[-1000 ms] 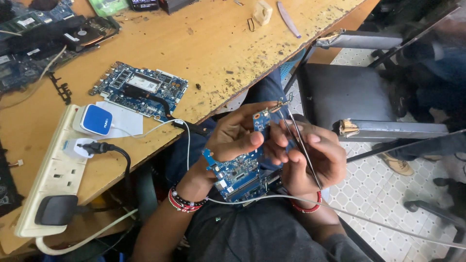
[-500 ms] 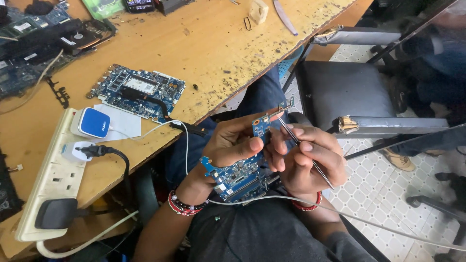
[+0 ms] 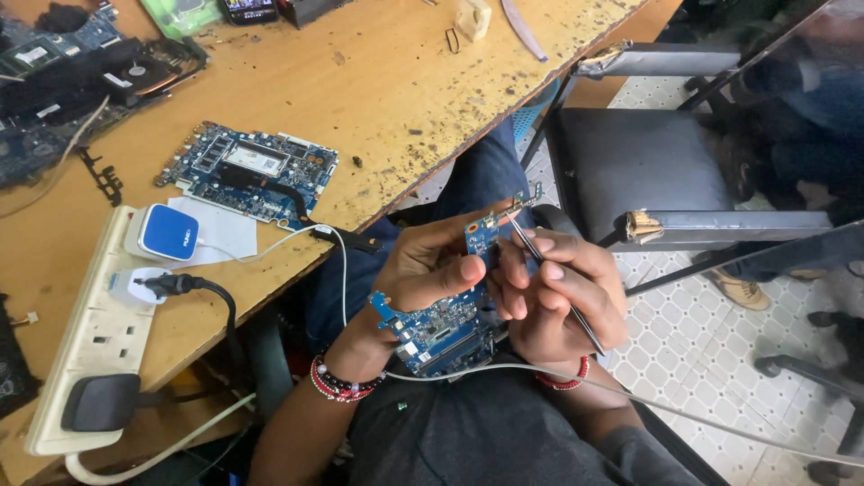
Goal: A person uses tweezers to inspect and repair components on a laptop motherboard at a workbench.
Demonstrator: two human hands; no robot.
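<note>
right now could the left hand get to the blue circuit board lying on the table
Probably yes, but not freely: the left hand grips the blue board in the lap. The circuit board on the table lies uncovered near the edge, nothing between.

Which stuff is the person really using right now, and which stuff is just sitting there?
In use:
- left hand, holding the small blue circuit board
- right hand, holding thin metal tweezers with the tip at the board's top edge

Just lying about:
- bigger blue circuit board on the wooden table
- white power strip with plugs
- grey chair
</note>
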